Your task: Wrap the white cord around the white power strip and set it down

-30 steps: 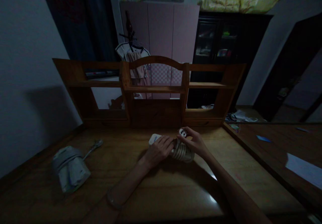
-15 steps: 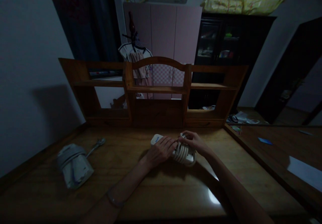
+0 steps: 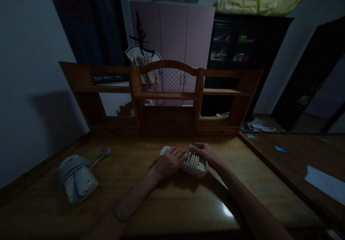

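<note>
A white power strip (image 3: 192, 162) with its cord wound round it lies on the wooden desk (image 3: 167, 197), near the back at the middle. My left hand (image 3: 170, 162) rests on its left part, fingers curled over it. My right hand (image 3: 205, 152) grips the right part, pinching the cord's plug end against the coils. The room is dim, so the plug itself is hard to make out.
A folded grey umbrella (image 3: 77, 177) with a metal handle (image 3: 101, 157) lies at the desk's left. A wooden shelf unit (image 3: 167, 96) stands along the back edge. A second desk (image 3: 302, 161) with papers adjoins on the right.
My right hand has lowered the plug end from above the strip down onto the coils. My left hand has stayed in place on the strip.
</note>
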Tool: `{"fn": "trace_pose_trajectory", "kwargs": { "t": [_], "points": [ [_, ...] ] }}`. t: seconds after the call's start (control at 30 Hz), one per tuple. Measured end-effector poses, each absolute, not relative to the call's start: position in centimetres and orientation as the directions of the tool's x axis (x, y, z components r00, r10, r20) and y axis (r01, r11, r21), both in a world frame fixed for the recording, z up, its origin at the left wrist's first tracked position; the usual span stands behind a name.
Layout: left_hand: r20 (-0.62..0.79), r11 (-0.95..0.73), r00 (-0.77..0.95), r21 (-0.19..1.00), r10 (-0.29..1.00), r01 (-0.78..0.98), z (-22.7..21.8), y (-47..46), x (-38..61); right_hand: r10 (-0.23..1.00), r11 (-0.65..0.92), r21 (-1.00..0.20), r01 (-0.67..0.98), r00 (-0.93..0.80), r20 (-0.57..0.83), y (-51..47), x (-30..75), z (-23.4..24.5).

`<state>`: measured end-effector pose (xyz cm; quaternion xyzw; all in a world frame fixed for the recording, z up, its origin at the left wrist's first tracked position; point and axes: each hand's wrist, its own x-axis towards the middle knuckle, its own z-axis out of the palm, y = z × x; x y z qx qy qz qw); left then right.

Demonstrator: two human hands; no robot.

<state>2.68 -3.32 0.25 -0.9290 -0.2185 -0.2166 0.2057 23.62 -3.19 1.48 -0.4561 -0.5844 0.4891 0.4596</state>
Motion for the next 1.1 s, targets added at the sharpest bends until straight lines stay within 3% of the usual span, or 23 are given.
{"fn": "trace_pose_trajectory", "kwargs": {
  "t": [0.2,0.43,0.7,0.83,1.0,1.1],
  "points": [
    [0.497,-0.846,0.822,-0.28,0.276,0.453,0.0,-3.3,2.7,0.99,0.003,-0.998,0.062,-0.139,-0.006,-2.6,24.1,0.5],
    [0.563,-0.879,0.754,-0.097,0.339,0.467,0.4,-3.2,1.9,0.991,0.009,-0.999,-0.051,-0.134,0.016,-2.4,24.1,0.5],
    [0.575,-0.859,0.767,-0.202,0.285,0.47,0.8,-3.9,2.2,0.979,-0.111,-0.99,-0.083,-0.179,-0.094,-2.7,24.3,0.8],
    [0.579,-0.851,0.76,-0.203,0.294,0.484,0.5,-3.9,2.3,0.976,-0.078,-0.994,-0.077,-0.208,-0.06,-2.6,24.5,0.6],
    [0.603,-0.855,0.717,-0.108,0.349,0.507,0.4,-4.1,2.4,0.986,-0.018,-0.993,-0.115,-0.17,0.002,-1.7,24.4,0.1],
    [0.651,-0.849,0.621,0.071,0.437,0.523,0.5,-4.2,2.5,0.995,0.005,-0.982,-0.188,-0.102,0.024,-1.4,24.3,0.3]
  ]
}}
